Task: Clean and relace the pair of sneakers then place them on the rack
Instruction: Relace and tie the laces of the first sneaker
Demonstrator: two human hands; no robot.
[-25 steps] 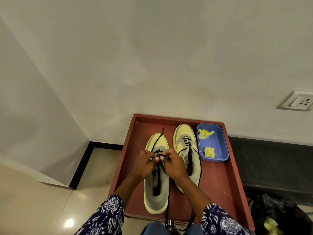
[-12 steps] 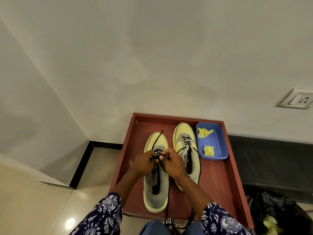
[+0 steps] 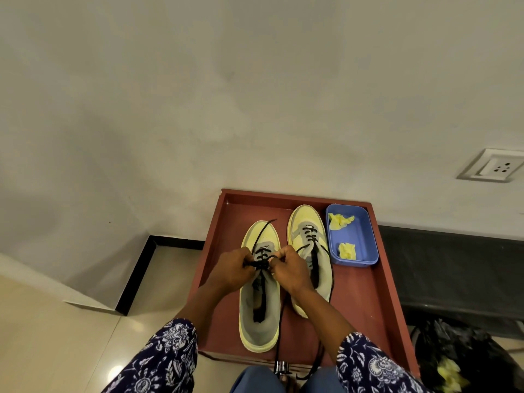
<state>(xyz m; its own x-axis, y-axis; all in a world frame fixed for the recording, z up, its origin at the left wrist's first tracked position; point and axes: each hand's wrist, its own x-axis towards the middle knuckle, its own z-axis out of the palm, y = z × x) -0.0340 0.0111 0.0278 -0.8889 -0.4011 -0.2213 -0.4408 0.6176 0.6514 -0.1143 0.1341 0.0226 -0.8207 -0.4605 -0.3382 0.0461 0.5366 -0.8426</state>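
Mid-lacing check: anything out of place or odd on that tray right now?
Nothing damaged or spilled. The left sneaker's black lace is loose, one end trailing over the toe, while both hands pinch it. The right sneaker's lace hangs off the tray's front edge.

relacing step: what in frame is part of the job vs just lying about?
In the job:
- left sneaker, black lace pinched by left hand and right hand
- right sneaker, partly laced
- red-brown tray under both

Lying about:
- blue tub with yellow scraps
- wall socket
- black bag
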